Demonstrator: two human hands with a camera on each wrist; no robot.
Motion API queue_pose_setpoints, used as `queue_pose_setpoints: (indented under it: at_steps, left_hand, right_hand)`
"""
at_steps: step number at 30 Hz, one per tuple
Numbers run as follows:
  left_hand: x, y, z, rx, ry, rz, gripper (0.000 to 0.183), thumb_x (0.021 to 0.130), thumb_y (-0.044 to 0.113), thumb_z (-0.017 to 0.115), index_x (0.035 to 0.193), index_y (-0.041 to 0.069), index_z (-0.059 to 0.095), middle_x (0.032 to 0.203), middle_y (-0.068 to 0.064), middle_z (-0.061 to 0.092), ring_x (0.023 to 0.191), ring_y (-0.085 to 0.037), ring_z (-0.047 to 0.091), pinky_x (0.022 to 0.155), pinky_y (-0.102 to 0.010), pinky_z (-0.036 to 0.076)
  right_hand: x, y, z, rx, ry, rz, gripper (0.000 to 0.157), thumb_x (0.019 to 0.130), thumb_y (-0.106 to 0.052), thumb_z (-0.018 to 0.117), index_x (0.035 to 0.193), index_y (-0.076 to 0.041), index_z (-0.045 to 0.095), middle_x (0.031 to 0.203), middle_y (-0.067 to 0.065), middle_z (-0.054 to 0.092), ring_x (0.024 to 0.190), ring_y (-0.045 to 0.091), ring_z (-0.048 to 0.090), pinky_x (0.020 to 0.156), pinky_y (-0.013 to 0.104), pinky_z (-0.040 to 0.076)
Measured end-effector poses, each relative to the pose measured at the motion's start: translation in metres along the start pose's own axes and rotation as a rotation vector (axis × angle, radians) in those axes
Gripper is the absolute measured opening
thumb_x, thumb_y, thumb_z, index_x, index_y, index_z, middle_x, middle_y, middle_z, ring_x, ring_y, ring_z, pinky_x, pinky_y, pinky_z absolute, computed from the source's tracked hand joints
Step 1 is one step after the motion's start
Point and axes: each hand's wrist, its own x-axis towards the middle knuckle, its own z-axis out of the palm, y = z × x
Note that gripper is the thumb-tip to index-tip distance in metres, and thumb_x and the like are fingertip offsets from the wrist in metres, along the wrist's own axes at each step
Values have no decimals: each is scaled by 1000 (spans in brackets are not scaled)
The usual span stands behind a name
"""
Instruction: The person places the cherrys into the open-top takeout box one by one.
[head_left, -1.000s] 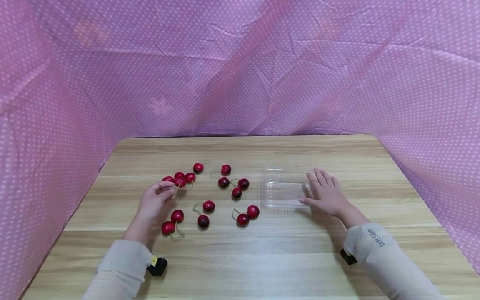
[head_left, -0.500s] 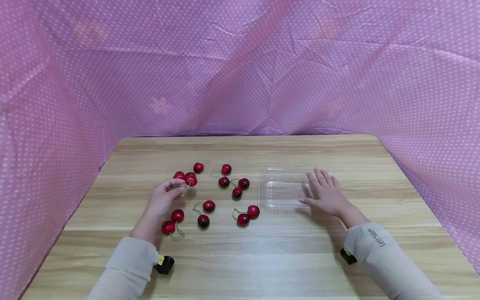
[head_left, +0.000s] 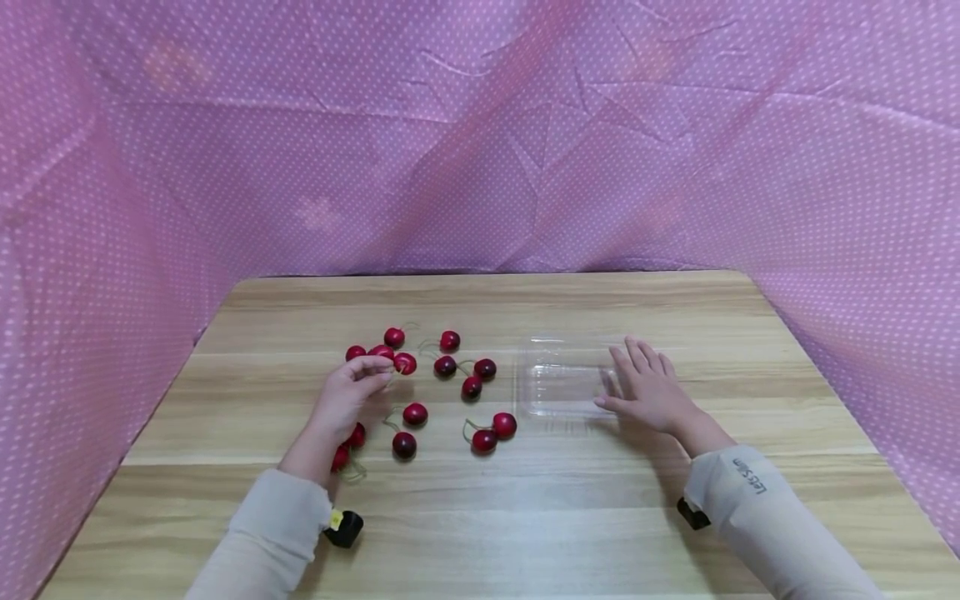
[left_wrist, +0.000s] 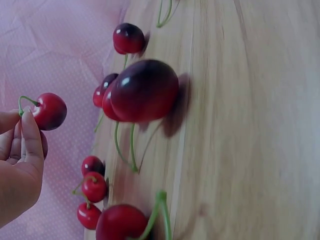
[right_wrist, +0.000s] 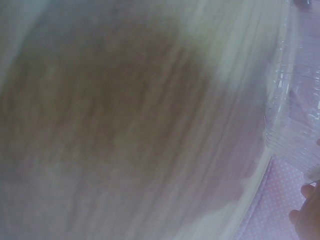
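My left hand point(head_left: 347, 398) pinches the green stem of a red cherry point(head_left: 405, 363) above the table. In the left wrist view this cherry point(left_wrist: 51, 111) hangs beside the fingertips, and a second one point(left_wrist: 44, 144) shows partly behind the fingers. To the right lies a clear plastic container point(head_left: 562, 383). My right hand point(head_left: 648, 392) rests at its right side with fingers spread and fairly straight. In the right wrist view, the container's ribbed wall point(right_wrist: 292, 105) and part of the hand point(right_wrist: 309, 212) appear at the edge; the exact contact is hard to see.
Several dark red cherries with stems lie on the wooden table point(head_left: 525, 517), among them a pair point(head_left: 493, 433) near the container and another pair point(head_left: 409, 429) in front of the left hand. The left forearm partly covers two more point(head_left: 341, 458). Pink dotted cloth point(head_left: 480, 167) hangs around the table.
My left hand has moved right with the pinched cherry, passing over the cherries at the back left. The right hand and container have stayed in place.
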Motion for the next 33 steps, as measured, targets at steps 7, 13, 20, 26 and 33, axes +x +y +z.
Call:
queue_pose_setpoints:
  at_steps: [7,13,20,26,33]
  left_hand:
    - [7,-5,9,-21,-44,38,28,82,6,57,108,-3,51,95,-5,52,94,-23,49,89,-43,38]
    - [30,-33,8,-153,-127,107,27,79,10,62,104,4,57,99,-8,53,94,-24,52,81,-36,45]
    - [17,-5,27,-90,-88,47,27,80,4,58,106,0,53,100,-9,51,96,-25,48,87,-41,40]
    - [12,8,40,-55,-59,-20,27,81,1,55,108,-1,52,100,-8,51,93,-20,48,90,-40,38]
    - [17,3,49,-117,-55,-22,24,79,-1,56,103,1,55,101,-10,54,98,-25,49,90,-43,37]
  right_hand:
    - [0,0,0,10,13,-9,88,76,-58,49,135,0,19,139,26,3,125,40,2,98,56,1]
    - [3,-1,0,-12,14,-14,88,76,-59,48,135,-1,19,139,25,4,125,40,4,98,55,3]
    - [3,-2,1,1,34,-22,88,76,-58,50,134,1,21,138,27,6,124,41,5,97,56,4]
    - [2,-2,1,3,33,-20,88,76,-58,50,134,1,21,138,27,6,124,41,5,97,56,3]
    - [2,-3,1,2,21,-12,88,76,-59,48,135,0,20,138,26,6,124,40,4,98,56,3]
